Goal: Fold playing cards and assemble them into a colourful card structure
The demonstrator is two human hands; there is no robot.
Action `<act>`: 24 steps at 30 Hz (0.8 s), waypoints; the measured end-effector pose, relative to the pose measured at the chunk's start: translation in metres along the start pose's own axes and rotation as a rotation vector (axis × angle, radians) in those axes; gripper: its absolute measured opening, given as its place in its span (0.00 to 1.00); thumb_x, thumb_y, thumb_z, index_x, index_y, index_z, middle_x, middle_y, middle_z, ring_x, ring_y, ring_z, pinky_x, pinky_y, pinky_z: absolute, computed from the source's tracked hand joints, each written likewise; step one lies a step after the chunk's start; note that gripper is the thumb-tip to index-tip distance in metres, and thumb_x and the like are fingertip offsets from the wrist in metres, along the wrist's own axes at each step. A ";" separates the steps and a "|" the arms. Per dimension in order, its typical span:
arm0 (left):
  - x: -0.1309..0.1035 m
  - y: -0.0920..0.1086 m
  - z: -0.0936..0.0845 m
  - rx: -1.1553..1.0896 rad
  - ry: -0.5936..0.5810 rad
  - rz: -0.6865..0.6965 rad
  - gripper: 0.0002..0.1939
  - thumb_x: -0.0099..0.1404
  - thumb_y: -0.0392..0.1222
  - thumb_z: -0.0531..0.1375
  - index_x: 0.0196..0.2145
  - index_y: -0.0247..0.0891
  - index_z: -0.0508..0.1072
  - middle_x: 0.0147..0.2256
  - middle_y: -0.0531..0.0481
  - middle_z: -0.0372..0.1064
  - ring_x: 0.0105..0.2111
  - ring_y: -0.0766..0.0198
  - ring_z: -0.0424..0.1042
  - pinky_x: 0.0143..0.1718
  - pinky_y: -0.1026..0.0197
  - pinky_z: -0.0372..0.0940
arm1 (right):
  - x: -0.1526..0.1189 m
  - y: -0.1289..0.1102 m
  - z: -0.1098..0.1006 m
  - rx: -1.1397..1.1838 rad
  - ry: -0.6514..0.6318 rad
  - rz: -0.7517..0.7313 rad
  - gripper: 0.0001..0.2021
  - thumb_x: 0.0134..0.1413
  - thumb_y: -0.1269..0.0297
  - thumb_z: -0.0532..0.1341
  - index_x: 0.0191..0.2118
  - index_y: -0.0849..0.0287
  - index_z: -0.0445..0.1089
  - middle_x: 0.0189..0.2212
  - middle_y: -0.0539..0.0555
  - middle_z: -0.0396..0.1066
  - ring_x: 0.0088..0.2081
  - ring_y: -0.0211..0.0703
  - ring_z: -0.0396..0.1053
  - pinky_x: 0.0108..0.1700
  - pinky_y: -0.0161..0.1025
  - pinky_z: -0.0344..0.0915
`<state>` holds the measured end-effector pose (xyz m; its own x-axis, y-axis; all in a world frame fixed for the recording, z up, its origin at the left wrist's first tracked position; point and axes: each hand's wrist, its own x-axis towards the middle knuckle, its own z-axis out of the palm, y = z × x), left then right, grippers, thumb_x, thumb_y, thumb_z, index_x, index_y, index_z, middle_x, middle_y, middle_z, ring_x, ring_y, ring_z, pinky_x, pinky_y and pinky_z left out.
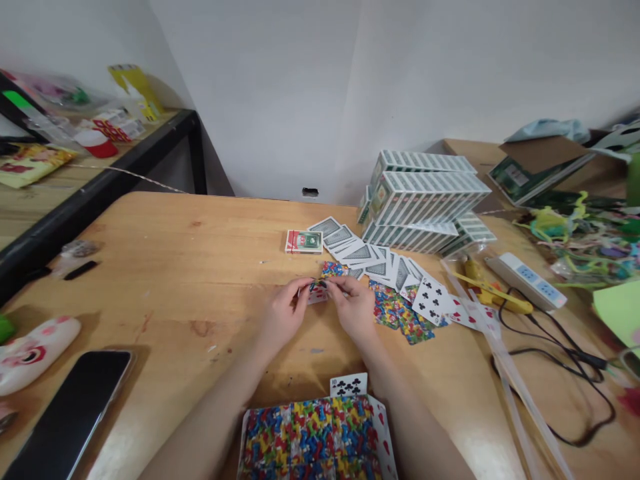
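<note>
Both hands meet over the middle of the wooden table. Pinched fingers of my left hand (286,312) and my right hand (354,305) grip a small playing card (316,295) by its two sides. Red marks show on the card's face; its far edge is partly hidden by the fingers. Just beyond lies a colourfully patterned piece (333,269). Between my forearms at the near edge sits a panel of colourfully patterned cards (311,430), with a ten of clubs (349,385) sticking out at its far side and a red-pip card along its right side.
Loose grey-backed cards (371,257) fan out to the right, beside more patterned pieces (387,303). A card box (304,241) lies behind my hands. Stacked card packs (425,197), a glue gun (495,293), a power strip (526,280) and cables stand right. A phone (73,417) lies left.
</note>
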<state>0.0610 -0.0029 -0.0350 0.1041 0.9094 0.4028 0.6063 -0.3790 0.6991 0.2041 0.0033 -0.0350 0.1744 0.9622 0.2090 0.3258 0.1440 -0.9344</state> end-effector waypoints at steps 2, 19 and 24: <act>0.002 -0.001 0.000 -0.002 0.008 -0.041 0.10 0.60 0.39 0.52 0.38 0.38 0.70 0.34 0.49 0.73 0.31 0.66 0.72 0.32 0.65 0.67 | -0.001 0.001 0.001 -0.008 -0.007 -0.037 0.08 0.47 0.63 0.57 0.30 0.58 0.72 0.28 0.52 0.75 0.30 0.41 0.71 0.34 0.37 0.67; 0.005 -0.005 0.003 -0.155 0.014 -0.192 0.09 0.59 0.40 0.54 0.36 0.37 0.71 0.31 0.50 0.73 0.26 0.67 0.70 0.28 0.67 0.65 | 0.001 0.006 0.004 0.001 -0.022 0.048 0.11 0.48 0.64 0.54 0.35 0.59 0.71 0.27 0.51 0.74 0.28 0.41 0.71 0.32 0.36 0.67; 0.013 -0.013 0.002 -0.451 0.182 -0.421 0.11 0.57 0.43 0.55 0.36 0.34 0.69 0.32 0.47 0.71 0.29 0.66 0.70 0.28 0.66 0.65 | 0.006 0.006 0.001 0.280 -0.189 0.139 0.12 0.49 0.60 0.55 0.39 0.57 0.69 0.36 0.54 0.73 0.37 0.44 0.71 0.38 0.40 0.69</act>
<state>0.0565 0.0141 -0.0400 -0.2302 0.9673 0.1062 0.1708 -0.0673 0.9830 0.2060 0.0102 -0.0397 0.0158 0.9990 0.0423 0.0398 0.0416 -0.9983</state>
